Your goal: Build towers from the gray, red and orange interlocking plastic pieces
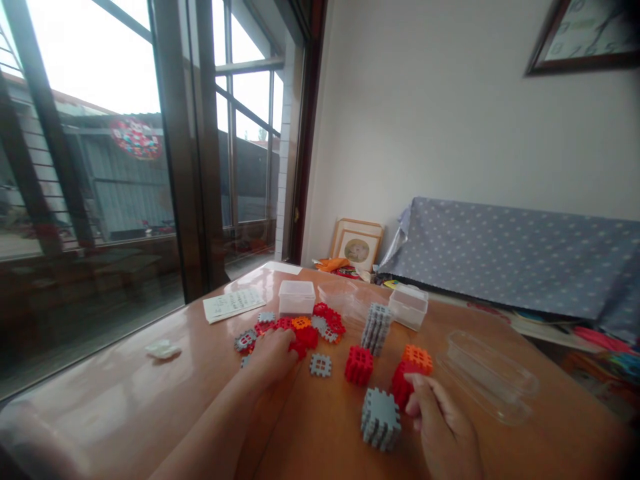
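Our left grip [274,352] reaches palm-down over a heap of notched plastic pieces [307,337], with the red ones right at its fingers. The fingertips are partly hidden there, so we cannot tell whether it has grasped a piece. Just beyond this grip we find an orange piece [301,323] lying among the red and grey ones, and to its right a grey piece [321,365] with window-like openings lies flat on the brown worktop [295,440].

Our right grip [443,420] is curled, thumb and fingers grasping the near edge of a red bundle [401,381]. An orange stack [417,359] sits just beyond that grip, close against the bundle. Just left of the same grip we have a short grey stack [381,417] with a solid plate on top. Between the two grips, nearer the right one, stands a red stack [359,365], and a tall grey stack [376,328] rises just behind it.

Farther out past the left grip we see a translucent box [297,298], and past the right grip a second box [409,307]. A clear plastic tray [493,373] lies to the right of the right grip. To the left of the left grip we see a crumpled white scrap [163,349], and beyond that, a sheet of handwritten paper [234,305].
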The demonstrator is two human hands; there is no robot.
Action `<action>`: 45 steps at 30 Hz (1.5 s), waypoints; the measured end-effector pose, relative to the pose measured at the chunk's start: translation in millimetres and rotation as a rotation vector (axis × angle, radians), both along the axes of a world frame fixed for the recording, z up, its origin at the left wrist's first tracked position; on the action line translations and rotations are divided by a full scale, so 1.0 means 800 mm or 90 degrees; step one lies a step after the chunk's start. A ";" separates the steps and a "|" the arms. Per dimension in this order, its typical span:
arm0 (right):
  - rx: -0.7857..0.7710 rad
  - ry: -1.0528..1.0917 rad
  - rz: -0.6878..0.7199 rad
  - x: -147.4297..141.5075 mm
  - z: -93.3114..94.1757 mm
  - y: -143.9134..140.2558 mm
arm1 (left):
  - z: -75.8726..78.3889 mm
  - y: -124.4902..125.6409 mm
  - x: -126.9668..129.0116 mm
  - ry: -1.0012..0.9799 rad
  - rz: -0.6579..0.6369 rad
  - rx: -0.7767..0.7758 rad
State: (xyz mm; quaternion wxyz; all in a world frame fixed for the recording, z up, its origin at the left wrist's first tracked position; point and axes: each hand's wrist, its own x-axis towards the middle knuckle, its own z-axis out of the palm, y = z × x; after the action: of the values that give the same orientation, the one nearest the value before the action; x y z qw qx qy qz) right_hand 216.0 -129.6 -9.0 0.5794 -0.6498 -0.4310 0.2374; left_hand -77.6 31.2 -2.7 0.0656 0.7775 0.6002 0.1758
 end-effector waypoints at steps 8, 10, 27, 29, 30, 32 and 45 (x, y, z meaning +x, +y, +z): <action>0.003 0.012 -0.004 -0.004 0.006 0.000 | 0.018 -0.006 0.018 -0.403 -0.048 0.001; 0.002 0.012 0.004 -0.005 0.007 0.000 | 0.021 -0.015 0.030 -0.631 -0.101 -0.107; 0.010 0.261 0.194 -0.035 0.028 -0.011 | 0.048 -0.108 0.097 -0.837 -0.442 -0.328; 0.014 0.299 0.213 -0.038 0.030 -0.011 | 0.046 -0.113 0.103 -0.804 -0.476 -0.280; 0.024 0.305 0.217 -0.039 0.031 -0.011 | 0.042 -0.115 0.106 -0.792 -0.486 -0.264; 0.056 0.310 0.214 -0.040 0.032 -0.010 | 0.034 -0.116 0.111 -0.778 -0.494 -0.246; 0.074 0.268 0.174 -0.032 0.027 -0.007 | 0.031 -0.118 0.106 -0.451 -0.435 0.011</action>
State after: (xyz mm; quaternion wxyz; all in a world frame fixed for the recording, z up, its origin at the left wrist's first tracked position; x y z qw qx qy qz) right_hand 190.1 -135.2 12.8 0.6554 -0.4874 -0.3977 0.4179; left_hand 6.9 -62.9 21.9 0.3127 0.8230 0.2502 0.4028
